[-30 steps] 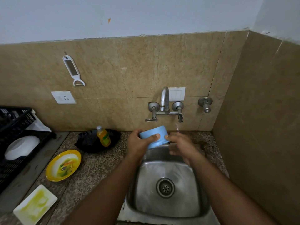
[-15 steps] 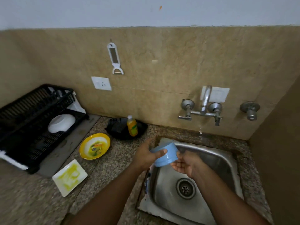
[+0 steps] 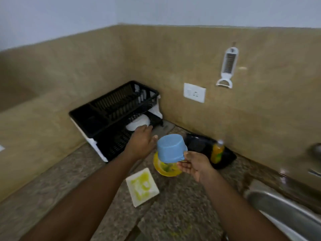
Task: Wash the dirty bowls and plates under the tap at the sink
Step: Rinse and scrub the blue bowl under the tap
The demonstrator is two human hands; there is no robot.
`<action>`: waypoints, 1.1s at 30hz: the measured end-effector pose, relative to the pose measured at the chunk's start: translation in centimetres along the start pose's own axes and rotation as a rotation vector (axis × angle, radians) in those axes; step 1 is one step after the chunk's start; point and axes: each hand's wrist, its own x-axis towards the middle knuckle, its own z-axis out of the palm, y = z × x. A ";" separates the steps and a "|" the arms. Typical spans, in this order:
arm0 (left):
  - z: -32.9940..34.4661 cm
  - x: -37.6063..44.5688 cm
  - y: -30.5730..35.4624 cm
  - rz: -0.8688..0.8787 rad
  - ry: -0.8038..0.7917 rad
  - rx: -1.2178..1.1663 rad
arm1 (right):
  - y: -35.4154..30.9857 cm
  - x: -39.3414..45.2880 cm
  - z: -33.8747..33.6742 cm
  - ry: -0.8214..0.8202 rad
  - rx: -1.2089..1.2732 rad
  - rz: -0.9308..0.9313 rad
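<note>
My right hand [image 3: 194, 166] holds a blue bowl [image 3: 171, 148] upside down by its rim, above the counter left of the sink [image 3: 284, 211]. My left hand [image 3: 141, 140] reaches toward the black dish rack [image 3: 111, 108] with fingers extended and holds nothing. An upturned white bowl [image 3: 138, 122] lies on the rack's lower tier, just beyond my left fingertips. Under the blue bowl sits a dirty yellow bowl [image 3: 165, 169], partly hidden. A white square plate [image 3: 141, 186] smeared with yellow lies on the granite counter below it.
A black tray [image 3: 201, 145] against the wall carries a bottle of yellow dish liquid [image 3: 217, 153]. A wall socket [image 3: 194, 92] and a hanging white peeler [image 3: 226, 67] are on the tiled wall. The tap is at the blurred right edge.
The view has swung left, away from the sink. The blue bowl passed from my left hand to my right and moved left over the counter. My left hand let go and reached to the rack.
</note>
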 end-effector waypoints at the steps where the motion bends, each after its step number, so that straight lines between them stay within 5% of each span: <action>1: -1.0 0.5 -2.1 -0.017 0.005 0.055 | 0.0 1.3 2.2 -0.022 -0.008 0.004; 6: -3.7 3.2 -12.5 -0.020 -0.007 0.267 | 0.9 7.9 11.7 -0.109 -0.051 0.050; 13: -5.1 5.8 -21.9 0.104 -0.224 0.288 | 3.5 15.0 20.6 -0.193 -0.089 0.077; 31: -4.2 5.7 -23.7 0.129 -0.166 0.128 | 6.6 27.2 36.2 -0.155 -0.078 0.168; 33: -4.0 5.7 -23.6 0.125 -0.164 0.119 | 7.1 28.2 36.6 -0.065 -0.268 0.063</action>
